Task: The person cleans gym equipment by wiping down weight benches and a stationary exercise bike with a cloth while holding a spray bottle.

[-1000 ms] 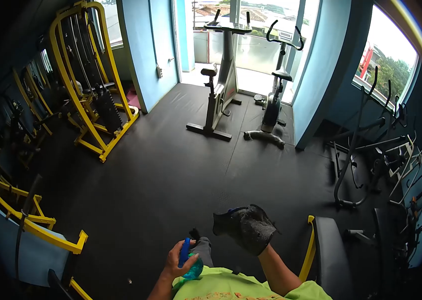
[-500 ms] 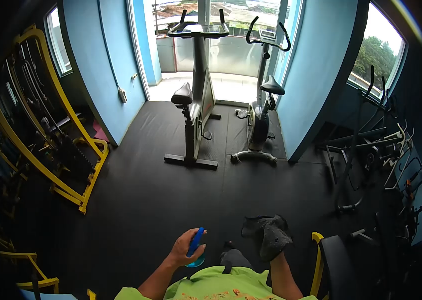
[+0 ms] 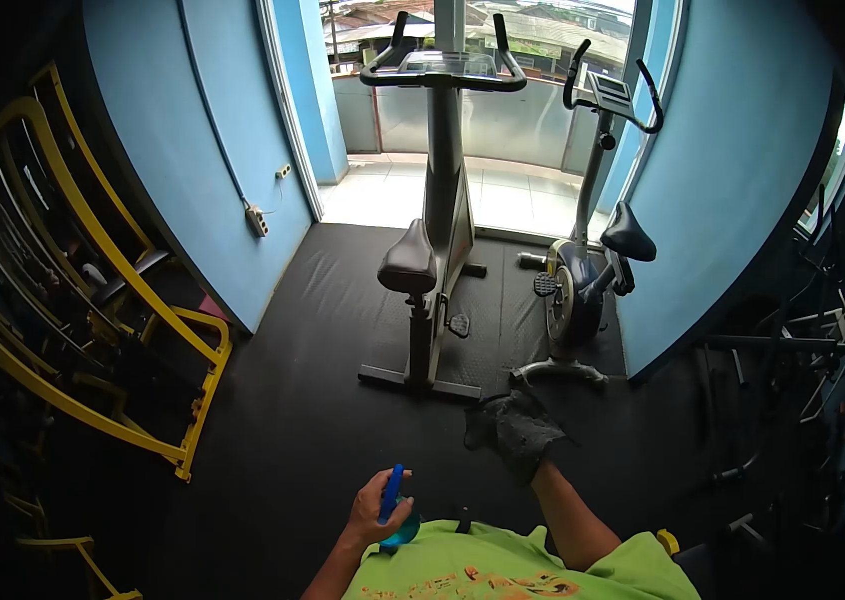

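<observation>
Fingers of my left hand (image 3: pixel 375 508) wrap round a spray bottle (image 3: pixel 401 532) with a blue trigger head and blue-green liquid, low in the view in front of the green shirt. A dark grey cloth (image 3: pixel 518 432) covers my right hand, which is held out to the right of the bottle; its fingers are hidden under the cloth. Beyond the hands stands an exercise bike (image 3: pixel 438 250) with a brown seat. A smaller exercise bike (image 3: pixel 583 290) with a black seat is to its right.
A yellow-framed weight machine (image 3: pixel 123 270) stands on the left. Blue walls (image 3: pixel 198 130) flank the glass doorway behind the bikes. More dark gym machines (image 3: pixel 783 345) are at the right. Black matting (image 3: pixel 293 400) covers the floor.
The view has moved closer to the bikes. My left hand still holds the bottle. The cloth-covered right hand has reached further forward, and the yellow machine has shifted toward the left edge.
</observation>
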Available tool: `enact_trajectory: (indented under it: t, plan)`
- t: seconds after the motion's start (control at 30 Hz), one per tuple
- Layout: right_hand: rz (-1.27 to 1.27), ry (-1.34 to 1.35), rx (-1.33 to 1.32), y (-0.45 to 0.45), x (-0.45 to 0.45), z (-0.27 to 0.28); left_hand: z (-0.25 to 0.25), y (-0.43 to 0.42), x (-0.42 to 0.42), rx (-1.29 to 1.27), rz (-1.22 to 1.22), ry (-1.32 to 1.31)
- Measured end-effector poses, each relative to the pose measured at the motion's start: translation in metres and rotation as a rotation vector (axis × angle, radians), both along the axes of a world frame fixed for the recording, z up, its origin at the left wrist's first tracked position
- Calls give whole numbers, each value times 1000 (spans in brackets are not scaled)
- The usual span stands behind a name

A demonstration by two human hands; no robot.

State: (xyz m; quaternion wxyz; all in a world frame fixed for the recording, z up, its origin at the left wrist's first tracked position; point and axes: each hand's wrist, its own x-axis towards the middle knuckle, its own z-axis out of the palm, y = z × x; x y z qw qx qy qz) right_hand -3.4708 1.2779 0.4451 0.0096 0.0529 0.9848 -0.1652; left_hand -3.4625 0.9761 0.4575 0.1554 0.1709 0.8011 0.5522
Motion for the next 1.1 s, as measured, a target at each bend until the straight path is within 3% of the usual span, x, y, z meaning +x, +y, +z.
enact_trajectory:
  t: [0.1,0.13,0.2,0.23,0.27,0.33,0.47,0.53,0.67,0.87,0.93,0.97,1.03,1.1]
  plan:
    - [-96,5,259,-2,-81,-15,-17,5,-75,77,-25,4]
    - [-115,-7,253,8,-101,-53,-17,10,-103,29,-66,26]
    - [-339,196,-473,33,-142,-136,-26,15,-157,-26,-143,60]
    - [-365,211,-472,29,-163,-134,-38,21,-189,-30,-204,148]
    - [-346,229,-165,22,-177,-126,-42,24,-213,-29,-260,223]
    - [-273,229,454,7,-197,-95,-27,33,-255,-77,-344,131]
    - [-260,321,387,-18,-231,-43,-26,52,-335,-111,-494,187]
    - [-217,218,112,-16,-249,-18,-22,66,-363,-139,-510,150]
    - [-209,-77,134,-1,-278,-54,-37,94,-399,-179,-408,132]
    - [12,55,262,-26,-365,-108,-21,117,-435,-248,-260,124]
    - [101,103,323,-23,-386,-118,-16,121,-448,-342,-227,-47]
    - [122,104,312,-26,-386,-123,-19,123,-450,-351,-205,-55]
    - [-194,323,-171,-37,-384,-132,-27,124,-453,-284,-158,205]
    - [-142,281,-299,-13,-419,-129,-36,122,-449,-365,-143,267]
